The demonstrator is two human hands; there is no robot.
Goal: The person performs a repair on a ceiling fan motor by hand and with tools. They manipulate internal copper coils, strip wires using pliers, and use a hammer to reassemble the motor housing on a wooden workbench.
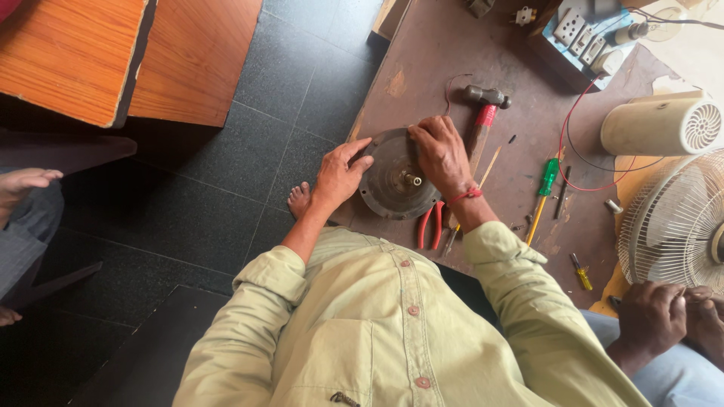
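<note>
Both hands, left hand and right hand, grip one round dark metal motor disc; right of it lie one red-handled hammer, one pair of red pliers, two screwdrivers.

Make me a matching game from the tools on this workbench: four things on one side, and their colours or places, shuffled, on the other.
Things:
1. hammer
2. pliers
3. long screwdriver
4. round metal motor housing

Descriptions:
A. green handle, yellow shaft
B. between the left hand and right hand
C. red band under a dark head
D. red handles, by the right wrist

Pairs: 1-C, 2-D, 3-A, 4-B
</note>
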